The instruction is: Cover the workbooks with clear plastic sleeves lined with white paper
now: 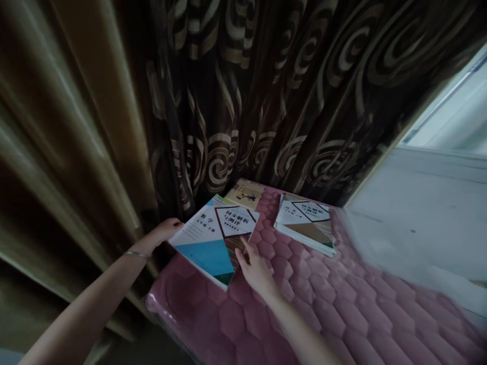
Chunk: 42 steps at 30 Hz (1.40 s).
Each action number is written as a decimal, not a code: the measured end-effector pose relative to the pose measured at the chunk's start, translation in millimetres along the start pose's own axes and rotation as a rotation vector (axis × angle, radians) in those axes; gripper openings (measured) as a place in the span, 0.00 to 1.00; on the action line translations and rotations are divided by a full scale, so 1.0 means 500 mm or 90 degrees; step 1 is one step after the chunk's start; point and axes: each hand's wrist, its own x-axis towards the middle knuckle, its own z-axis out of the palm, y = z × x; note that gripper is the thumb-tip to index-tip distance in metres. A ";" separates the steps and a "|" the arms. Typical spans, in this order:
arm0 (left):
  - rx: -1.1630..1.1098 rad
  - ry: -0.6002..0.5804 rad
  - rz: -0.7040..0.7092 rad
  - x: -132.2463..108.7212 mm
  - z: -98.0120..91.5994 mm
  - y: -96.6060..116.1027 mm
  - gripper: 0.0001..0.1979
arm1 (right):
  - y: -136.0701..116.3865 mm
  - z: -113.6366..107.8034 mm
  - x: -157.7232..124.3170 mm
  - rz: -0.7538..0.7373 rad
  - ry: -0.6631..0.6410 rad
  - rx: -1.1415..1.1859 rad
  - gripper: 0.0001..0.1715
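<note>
A workbook [205, 258] with a white, blue and green cover and dark Chinese print lies in front of me. My left hand [170, 229] grips its left edge, thumb on top, with the other fingers hidden beneath. At the lower right edge of the same workbook is my right hand [253, 266], its index finger stretched toward the cover and the thumb side curled loosely. Whether that finger presses on the cover is hard to tell. Behind the workbook, partly covered by it, lies a tan book [245, 195] with a small dark picture.
A small stack of similar workbooks [304, 223], brown and white on top, lies to the right. All rest on a pink quilted surface [304, 289] with a shiny clear cover. Patterned dark curtains [243, 101] and gold curtains [68, 126] hang behind and left. A white wall [426, 203] stands right.
</note>
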 end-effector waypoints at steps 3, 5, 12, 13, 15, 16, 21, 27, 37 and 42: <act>-0.022 -0.031 -0.009 -0.023 -0.006 -0.006 0.15 | -0.007 0.013 -0.013 0.018 -0.026 0.033 0.34; -0.021 -0.034 -0.001 -0.025 -0.008 -0.004 0.15 | -0.010 0.020 -0.016 0.037 -0.019 0.037 0.34; 0.028 -0.028 0.035 -0.012 -0.007 0.004 0.14 | -0.020 0.022 -0.017 0.054 0.024 0.011 0.32; 0.038 -0.028 0.039 -0.011 -0.005 0.005 0.14 | -0.022 0.022 -0.018 0.061 0.026 -0.002 0.32; 0.060 -0.027 0.048 -0.009 -0.002 0.010 0.12 | -0.026 0.021 -0.018 0.070 0.032 -0.018 0.31; 0.072 -0.026 0.051 -0.008 -0.001 0.012 0.12 | -0.028 0.021 -0.019 0.070 0.036 -0.023 0.30; 0.117 -0.034 0.070 -0.009 0.001 0.020 0.13 | -0.031 0.022 -0.023 0.062 0.045 -0.052 0.28; 0.154 -0.051 0.055 -0.030 0.003 0.011 0.14 | -0.024 0.021 -0.022 0.074 0.027 -0.058 0.29; 0.220 -0.043 0.086 -0.037 0.001 0.011 0.18 | -0.044 0.009 -0.034 0.080 0.033 -0.053 0.28; 0.263 -0.027 0.095 -0.044 0.002 0.017 0.18 | -0.043 0.012 -0.033 0.063 0.044 -0.020 0.28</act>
